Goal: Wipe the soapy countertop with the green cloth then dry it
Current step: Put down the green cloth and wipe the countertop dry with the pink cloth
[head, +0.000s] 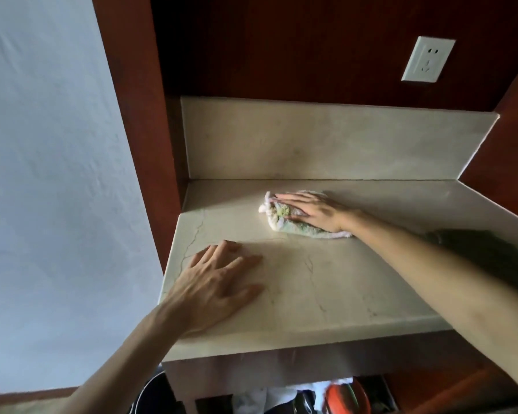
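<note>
A bunched green and pale cloth (277, 218) lies on the beige stone countertop (326, 282), toward the back near the middle. My right hand (314, 211) presses flat on top of the cloth with straight fingers pointing left. My left hand (214, 286) rests flat on the counter's front left part, fingers spread, holding nothing. No soap foam is visible on the surface.
A beige backsplash (326, 141) rises behind the counter, with dark red wood panels on both sides and a white wall socket (427, 59) above right. A dark cloth (485, 249) lies at the counter's right. Below the front edge are a dark bin (154, 395) and an orange object (346, 397).
</note>
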